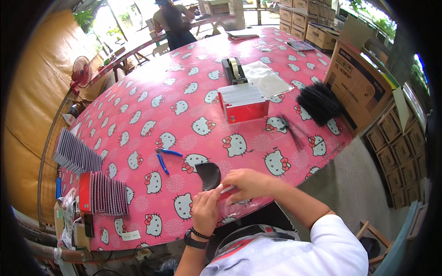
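Note:
My left hand (205, 212), a dark watch and beaded bracelet on its wrist, is closed at the near edge of the table. Beside it on the right, my right hand (248, 182) bends inward with its fingers curled. Between them they grip a red flat piece (228, 192), mostly hidden by the fingers. Just beyond the fingertips is a black curved, finely ribbed piece (209, 175); I cannot tell whether the left fingers hold it or only touch it. Blue-handled pliers (163, 158) lie farther left.
A stack of red-covered spiral notebooks (246, 110) stands ahead, beside a tape dispenser (231, 71). Black binding coils (318, 103) and a cardboard box (354, 85) are at right. More notebooks (108, 194) stand at left. Another person (172, 23) is far back.

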`<action>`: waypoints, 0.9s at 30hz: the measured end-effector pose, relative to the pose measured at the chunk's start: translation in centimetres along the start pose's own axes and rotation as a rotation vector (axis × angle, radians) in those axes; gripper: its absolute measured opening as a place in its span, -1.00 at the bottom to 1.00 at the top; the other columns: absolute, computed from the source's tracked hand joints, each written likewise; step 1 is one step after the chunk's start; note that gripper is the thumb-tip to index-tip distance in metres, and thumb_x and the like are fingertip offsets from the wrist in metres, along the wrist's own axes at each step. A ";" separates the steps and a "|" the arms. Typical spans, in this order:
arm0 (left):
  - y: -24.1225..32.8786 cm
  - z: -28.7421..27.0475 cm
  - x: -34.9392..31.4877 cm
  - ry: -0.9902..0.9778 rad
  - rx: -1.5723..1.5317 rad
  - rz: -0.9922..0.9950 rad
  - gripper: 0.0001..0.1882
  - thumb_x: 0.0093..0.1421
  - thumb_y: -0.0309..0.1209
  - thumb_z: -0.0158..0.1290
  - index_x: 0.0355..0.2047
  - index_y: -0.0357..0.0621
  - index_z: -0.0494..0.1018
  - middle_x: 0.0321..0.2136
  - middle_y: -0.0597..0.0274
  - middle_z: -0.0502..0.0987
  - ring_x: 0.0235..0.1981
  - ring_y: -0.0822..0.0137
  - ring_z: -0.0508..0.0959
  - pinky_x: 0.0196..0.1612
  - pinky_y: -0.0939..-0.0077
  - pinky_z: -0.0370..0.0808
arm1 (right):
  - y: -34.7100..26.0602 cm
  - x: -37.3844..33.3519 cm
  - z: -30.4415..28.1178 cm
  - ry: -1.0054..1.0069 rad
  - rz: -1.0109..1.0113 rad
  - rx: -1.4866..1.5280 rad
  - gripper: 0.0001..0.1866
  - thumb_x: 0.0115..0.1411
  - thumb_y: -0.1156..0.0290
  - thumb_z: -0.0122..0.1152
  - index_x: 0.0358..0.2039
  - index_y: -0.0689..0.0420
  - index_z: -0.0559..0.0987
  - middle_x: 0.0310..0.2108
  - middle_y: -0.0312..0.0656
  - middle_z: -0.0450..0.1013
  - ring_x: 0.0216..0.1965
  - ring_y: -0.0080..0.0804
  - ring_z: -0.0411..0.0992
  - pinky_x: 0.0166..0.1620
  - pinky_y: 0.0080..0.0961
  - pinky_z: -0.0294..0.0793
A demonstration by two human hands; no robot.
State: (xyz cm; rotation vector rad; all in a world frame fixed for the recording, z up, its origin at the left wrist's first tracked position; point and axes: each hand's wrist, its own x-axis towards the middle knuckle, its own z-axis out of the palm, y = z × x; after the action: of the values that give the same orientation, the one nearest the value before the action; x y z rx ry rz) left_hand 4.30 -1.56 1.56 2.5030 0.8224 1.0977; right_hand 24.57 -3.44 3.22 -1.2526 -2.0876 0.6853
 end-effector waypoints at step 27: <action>-2.1 -2.2 -0.4 0.074 0.118 -0.087 -0.78 0.00 -0.50 0.21 -0.29 -0.03 0.60 -0.46 0.34 0.50 -0.40 0.32 0.43 -0.26 0.44 0.27 | -0.4 -0.9 -1.2 0.221 0.173 0.291 -0.69 0.00 0.72 0.15 -0.21 0.19 0.56 -0.32 -0.17 0.49 -0.34 -0.42 0.49 -0.26 -0.52 0.47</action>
State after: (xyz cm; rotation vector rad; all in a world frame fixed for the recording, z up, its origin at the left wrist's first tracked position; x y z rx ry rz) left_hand 1.65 -0.05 1.84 2.5069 1.0357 1.1502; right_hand 25.50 -4.26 4.11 -1.2868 -1.6481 0.8516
